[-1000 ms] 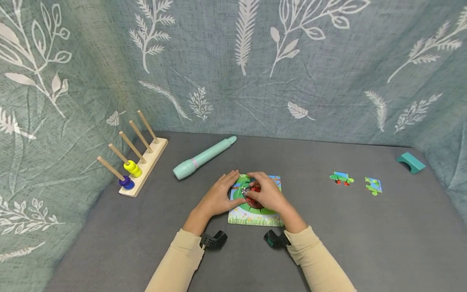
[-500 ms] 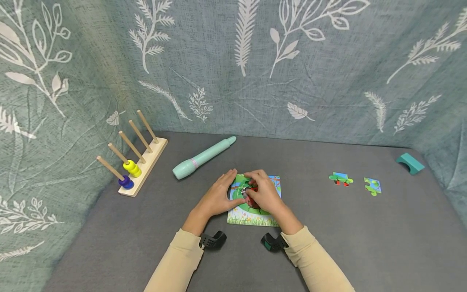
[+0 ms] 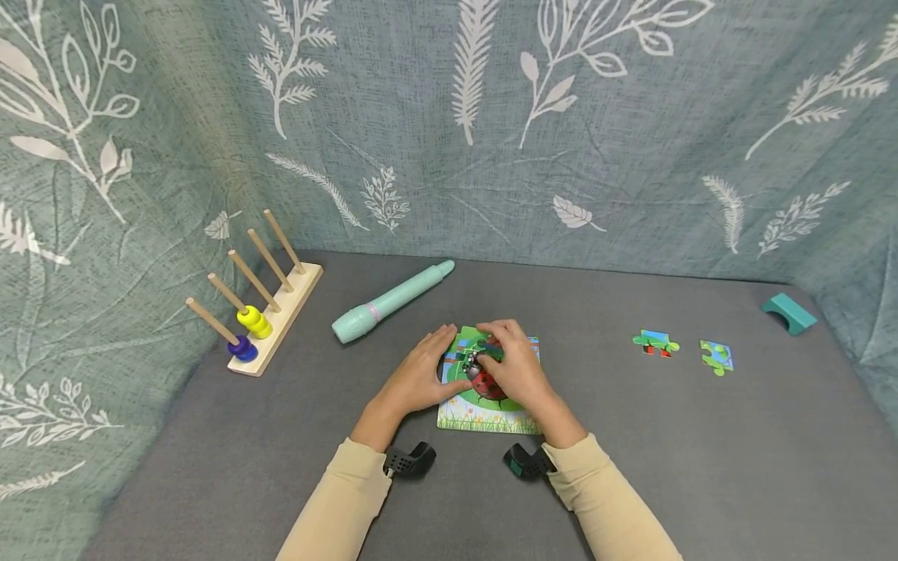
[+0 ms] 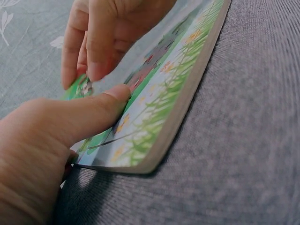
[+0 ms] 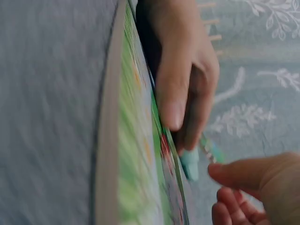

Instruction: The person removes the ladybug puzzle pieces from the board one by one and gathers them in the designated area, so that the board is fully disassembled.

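A jigsaw puzzle board [image 3: 487,422] with a ladybug picture lies on the dark table before me. My left hand [image 3: 421,374] rests at its left side, fingers stretched along the edge and thumb laid on the picture. Above the board's upper part, my right hand [image 3: 517,366] pinches a small green puzzle piece [image 4: 80,89] between thumb and fingers. In the right wrist view that puzzle piece [image 5: 213,150] is tilted, raised off the board, and partly hidden by the fingertips. The ladybug's red body [image 3: 487,382] shows between the hands.
Two loose puzzle pieces, one with red [image 3: 656,343] and one green and blue [image 3: 717,358], lie to the right. A teal arch block [image 3: 790,313] sits farther right. Behind the board lies a mint microphone-shaped toy [image 3: 393,302]. A peg stacker [image 3: 281,319] with rings stands left.
My right hand has risen slightly away from the ladybug toward the board's far edge, with the puzzle piece in its fingers. More of the ladybug shows. The left hand has stayed nearly still.
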